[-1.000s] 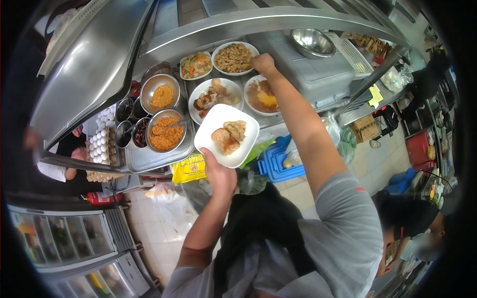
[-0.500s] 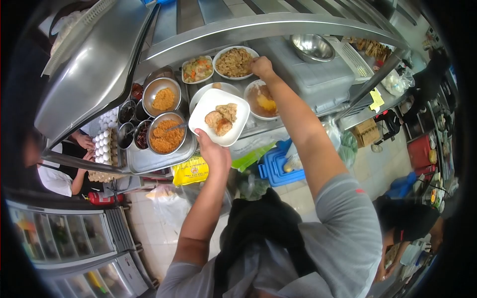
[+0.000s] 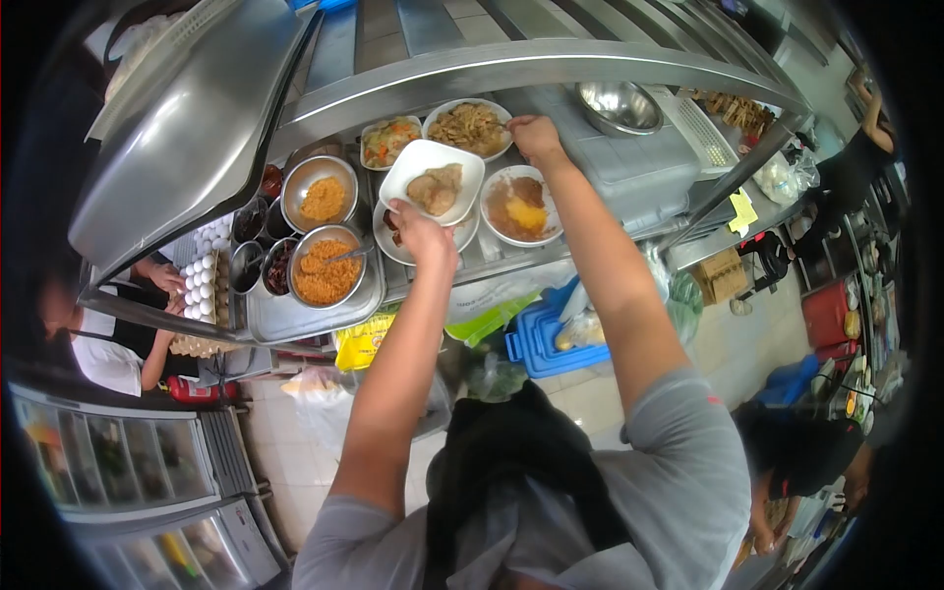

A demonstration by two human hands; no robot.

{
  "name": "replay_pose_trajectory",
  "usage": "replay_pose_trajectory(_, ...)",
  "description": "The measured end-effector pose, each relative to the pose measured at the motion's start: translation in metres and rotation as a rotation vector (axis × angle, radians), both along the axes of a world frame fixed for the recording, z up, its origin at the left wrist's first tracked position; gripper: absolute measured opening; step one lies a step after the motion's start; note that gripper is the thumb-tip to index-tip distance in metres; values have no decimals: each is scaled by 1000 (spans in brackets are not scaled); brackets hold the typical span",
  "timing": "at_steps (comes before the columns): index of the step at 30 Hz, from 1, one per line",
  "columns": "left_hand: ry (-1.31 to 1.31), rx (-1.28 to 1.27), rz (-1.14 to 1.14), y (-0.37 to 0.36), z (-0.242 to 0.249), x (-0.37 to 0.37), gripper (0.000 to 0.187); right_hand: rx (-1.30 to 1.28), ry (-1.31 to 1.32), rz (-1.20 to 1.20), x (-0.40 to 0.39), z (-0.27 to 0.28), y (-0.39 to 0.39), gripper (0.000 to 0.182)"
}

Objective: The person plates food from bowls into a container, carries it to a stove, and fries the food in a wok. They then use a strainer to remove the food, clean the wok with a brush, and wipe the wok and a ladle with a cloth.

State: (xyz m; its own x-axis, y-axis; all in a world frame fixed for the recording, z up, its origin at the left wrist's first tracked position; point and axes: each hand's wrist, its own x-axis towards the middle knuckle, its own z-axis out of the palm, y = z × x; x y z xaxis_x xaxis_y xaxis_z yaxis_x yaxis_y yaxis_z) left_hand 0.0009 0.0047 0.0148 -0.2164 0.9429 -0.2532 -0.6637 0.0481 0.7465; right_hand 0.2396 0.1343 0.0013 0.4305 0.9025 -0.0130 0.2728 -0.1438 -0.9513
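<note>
My left hand [image 3: 425,234] grips the near edge of a white square bowl [image 3: 470,169] with pale cooked food [image 3: 436,189] in it. It is held over a white plate [image 3: 462,236] that shows brown pieces at its left side. My right hand [image 3: 536,138] is closed, fingertips at the right rim of a white bowl of light brown, strip-like food [image 3: 470,130]. Whether it pinches the rim or a utensil is hidden. Nearby are a bowl of diced vegetables [image 3: 386,146] and a bowl of brown and yellow food [image 3: 519,206].
Steel bowls of orange crumbly food [image 3: 327,280], one with a spoon, stand left beside dark containers. A steel rail [image 3: 531,57] crosses above the counter. A grey lidded bin [image 3: 610,162] and steel bowl [image 3: 619,106] are right. Another person's hands [image 3: 167,280] are by egg trays.
My left hand has moved the square bowl away from me, baring more of the plate below. A browner piece no longer shows in it. My right hand has shifted slightly right.
</note>
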Motion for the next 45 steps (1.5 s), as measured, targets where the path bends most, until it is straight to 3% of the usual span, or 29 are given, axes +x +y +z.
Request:
replay_pose_trajectory(5, 58, -146, 21, 33, 1, 20, 78, 81, -11, -3, 6, 24, -10, 18)
replay_pose_trajectory(10, 26, -89, 2, 61, -5, 32, 81, 85, -3, 4, -5, 66, -36, 19)
replay_pose_trajectory(13, 21, -34, -28, 76, -6, 38, 72, 42, -95, 58, -12, 70, -53, 17)
replay_pose_trajectory(15, -62, -14, -54, 81, -4, 43, 81, 409, -482, 127, -19, 59, -60, 17)
replay_pose_trajectory(16, -62, -17, -58, 80, -3, 45, 81, 405, -482, 124, -22, 53, -64, 17)
replay_pose_trajectory(18, -91, -31, -67, 82, 1, 47, 79, 533, -733, 135, -29, 48, -70, 20)
replay_pose_trajectory(24, -110, -26, -94, 77, -8, 43, 79, 551, -833, 83, -35, 50, -89, 15)
replay_pose_trajectory(27, -106, -1, -95, 75, -15, 35, 79, 644, -721, 98, -26, 54, -81, 15)
replay_pose_trajectory(30, -64, -46, -29, 63, -13, 23, 79, 676, -768, 19, -10, 49, -61, 19)
replay_pose_trajectory(31, -61, -47, -29, 56, -9, 19, 79, 676, -765, 19, -6, 45, -54, 19)
replay_pose_trajectory(33, -74, -76, 57, 42, -3, 12, 78, 392, -928, 17, 0, 36, -43, 19)
replay_pose_trajectory(37, 4, 2, 37, 26, -12, -4, 71, 197, -946, 28, -9, 6, -24, 19)
replay_pose_trajectory(40, -6, 15, 66, 18, -10, -7, 65, 36, -764, -2, -16, -10, -10, 19)
replay_pose_trajectory(45, -13, 22, 39, 6, -4, -8, 61, 61, -627, -63, -22, -20, 3, 20)
